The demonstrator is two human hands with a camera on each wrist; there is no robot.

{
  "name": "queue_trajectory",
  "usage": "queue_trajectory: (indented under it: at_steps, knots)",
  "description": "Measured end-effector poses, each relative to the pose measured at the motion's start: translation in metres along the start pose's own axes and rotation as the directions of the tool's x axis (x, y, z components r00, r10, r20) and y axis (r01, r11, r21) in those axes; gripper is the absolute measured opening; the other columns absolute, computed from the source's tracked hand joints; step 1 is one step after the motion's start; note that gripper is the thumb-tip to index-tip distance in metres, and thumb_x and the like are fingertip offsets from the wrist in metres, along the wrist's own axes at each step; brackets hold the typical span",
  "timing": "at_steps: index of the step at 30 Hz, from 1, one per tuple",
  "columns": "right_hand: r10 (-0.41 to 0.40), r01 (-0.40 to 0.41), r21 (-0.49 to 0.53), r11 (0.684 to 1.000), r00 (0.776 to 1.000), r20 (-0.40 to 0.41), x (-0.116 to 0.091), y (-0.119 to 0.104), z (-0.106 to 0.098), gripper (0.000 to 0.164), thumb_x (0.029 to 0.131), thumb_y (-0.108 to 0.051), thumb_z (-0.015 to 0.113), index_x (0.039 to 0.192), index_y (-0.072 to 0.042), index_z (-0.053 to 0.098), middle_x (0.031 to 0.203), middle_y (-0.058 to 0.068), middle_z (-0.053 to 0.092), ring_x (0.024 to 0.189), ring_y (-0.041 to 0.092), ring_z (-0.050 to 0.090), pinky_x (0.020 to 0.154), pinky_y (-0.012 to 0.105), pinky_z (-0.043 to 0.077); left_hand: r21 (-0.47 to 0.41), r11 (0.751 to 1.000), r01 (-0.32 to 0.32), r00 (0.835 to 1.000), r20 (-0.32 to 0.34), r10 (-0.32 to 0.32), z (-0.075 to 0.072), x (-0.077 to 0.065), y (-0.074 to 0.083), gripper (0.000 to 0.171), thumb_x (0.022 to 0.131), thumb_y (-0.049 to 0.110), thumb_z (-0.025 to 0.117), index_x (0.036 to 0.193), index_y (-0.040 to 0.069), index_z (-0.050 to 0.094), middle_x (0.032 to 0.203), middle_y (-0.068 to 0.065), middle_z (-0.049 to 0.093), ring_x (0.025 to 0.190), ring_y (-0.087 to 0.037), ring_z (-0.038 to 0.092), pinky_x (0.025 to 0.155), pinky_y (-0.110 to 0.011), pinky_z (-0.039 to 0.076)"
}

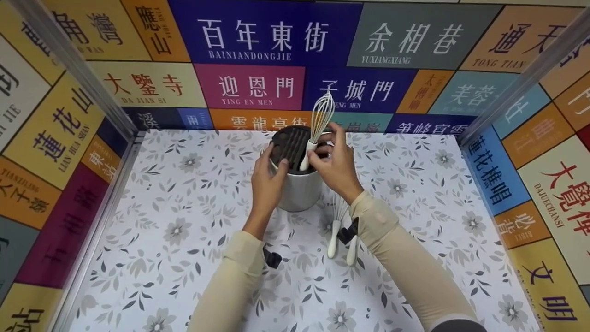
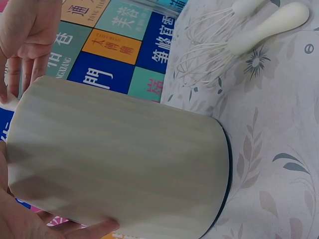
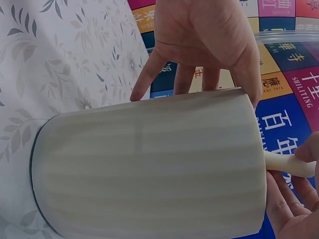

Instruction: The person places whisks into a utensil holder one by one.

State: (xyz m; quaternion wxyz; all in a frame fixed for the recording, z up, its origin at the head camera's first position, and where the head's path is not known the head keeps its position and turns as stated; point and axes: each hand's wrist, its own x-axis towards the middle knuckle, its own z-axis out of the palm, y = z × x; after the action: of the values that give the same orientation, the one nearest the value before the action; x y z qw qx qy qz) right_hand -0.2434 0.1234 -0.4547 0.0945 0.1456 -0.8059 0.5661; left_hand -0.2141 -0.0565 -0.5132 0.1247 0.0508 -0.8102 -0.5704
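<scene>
One whisk, seemingly light and smooth, handle pinched by right grip, correctly held there; left grip spread against holder.

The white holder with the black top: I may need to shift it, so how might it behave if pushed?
The white holder could tip if pushed high up, since it looks taller than wide. If it fell, its rounded side suggests it might roll. It seems stiff: its wall shows no visible sag.
</scene>
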Motion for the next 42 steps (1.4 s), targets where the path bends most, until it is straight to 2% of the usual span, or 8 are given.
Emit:
queue_trajectory:
  at_steps: [5,9,14,18,28,37,42]
  knots:
    - [-0.017,0.018,-0.055,0.998,1.0,0.006,-0.001,0.001,0.001,0.074,0.092,-0.018,0.074,0.152,-0.007,0.032,0.116,0.007,0.06,0.095,0.016,0.071,0.079,0.031,0.061,0.0,1.0,-0.014,1.0,-0.002,0.014,0.0,0.0,0.0,0.06,0.102,0.038,0.06,0.156,0.021,0.043,0.154,-0.012,0.047,0.146,-0.026,0.043,0.12,-0.046,0.036]
    - [-0.035,0.037,-0.085,0.996,0.999,0.021,-0.002,0.001,0.003,0.072,0.092,-0.02,0.074,0.151,-0.01,0.034,0.118,0.008,0.057,0.098,0.017,0.071,0.081,0.029,0.061,0.012,1.0,-0.02,1.0,-0.004,0.02,0.0,0.0,0.001,0.059,0.102,0.038,0.059,0.156,0.02,0.044,0.155,-0.012,0.046,0.145,-0.026,0.043,0.119,-0.046,0.036]
    - [-0.05,0.051,-0.076,0.996,0.998,0.024,-0.003,0.0,0.004,0.068,0.09,-0.018,0.076,0.148,-0.017,0.041,0.114,0.006,0.06,0.097,0.016,0.07,0.08,0.029,0.061,0.014,1.0,-0.018,1.0,-0.013,0.018,0.0,0.0,0.0,0.058,0.102,0.036,0.06,0.155,0.019,0.045,0.153,-0.013,0.048,0.144,-0.027,0.045,0.119,-0.046,0.036]
    - [-0.066,0.069,-0.082,0.994,0.997,0.038,-0.003,-0.001,0.005,0.063,0.089,-0.017,0.078,0.144,-0.016,0.047,0.112,0.004,0.063,0.097,0.015,0.069,0.081,0.028,0.061,0.009,1.0,-0.02,1.0,-0.021,0.02,0.001,0.001,-0.001,0.058,0.101,0.034,0.061,0.155,0.019,0.046,0.151,-0.014,0.05,0.143,-0.028,0.047,0.118,-0.046,0.037]
    - [-0.173,0.179,-0.242,0.954,0.984,0.048,-0.007,-0.004,0.005,0.045,0.089,-0.033,0.079,0.124,-0.01,0.063,0.103,0.003,0.065,0.095,0.013,0.067,0.079,0.023,0.059,0.012,1.0,-0.026,0.999,-0.024,0.026,0.0,0.001,-0.001,0.058,0.101,0.035,0.062,0.155,0.019,0.046,0.151,-0.015,0.051,0.141,-0.029,0.048,0.118,-0.047,0.037]
    - [-0.165,0.177,-0.213,0.961,0.984,0.072,-0.013,-0.006,-0.001,0.05,0.085,-0.044,0.081,0.121,-0.012,0.064,0.103,0.001,0.068,0.094,0.012,0.068,0.081,0.028,0.061,0.015,1.0,-0.019,1.0,-0.006,0.019,0.0,-0.001,0.0,0.059,0.102,0.038,0.06,0.156,0.022,0.044,0.154,-0.012,0.048,0.144,-0.027,0.045,0.119,-0.048,0.036]
    - [-0.148,0.155,-0.159,0.975,0.987,0.055,-0.017,-0.005,-0.009,0.049,0.088,-0.042,0.079,0.121,-0.008,0.065,0.106,0.007,0.069,0.096,0.017,0.069,0.079,0.031,0.062,0.0,1.0,-0.014,1.0,0.001,0.014,-0.001,-0.002,0.0,0.059,0.102,0.038,0.06,0.156,0.023,0.043,0.155,-0.011,0.046,0.146,-0.027,0.043,0.119,-0.049,0.035]
